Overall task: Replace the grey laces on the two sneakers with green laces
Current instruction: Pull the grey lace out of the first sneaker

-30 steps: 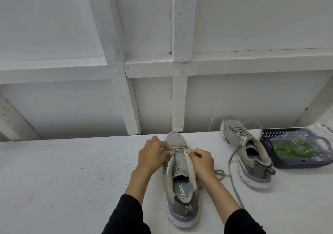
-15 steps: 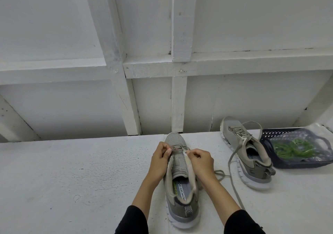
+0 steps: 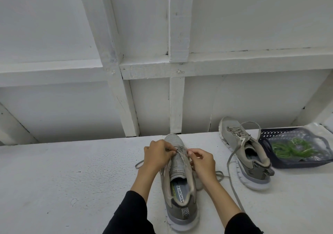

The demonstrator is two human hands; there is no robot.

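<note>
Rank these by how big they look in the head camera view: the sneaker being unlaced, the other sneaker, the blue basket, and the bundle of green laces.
1. Near sneaker, though it is closest to the camera.
2. Far sneaker and blue basket: they look alike, so no ranking.
3. Green laces, smallest, lying inside the basket.

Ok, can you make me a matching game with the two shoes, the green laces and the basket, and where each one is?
Things:
1. near sneaker
2. far sneaker
3. green laces
4. dark basket

Places or states:
A. inside a clear bag
B. between both hands
C. far right on the white surface
D. lying alone, grey lace trailing toward the person

Pairs: 1-B, 2-D, 3-A, 4-C
</note>
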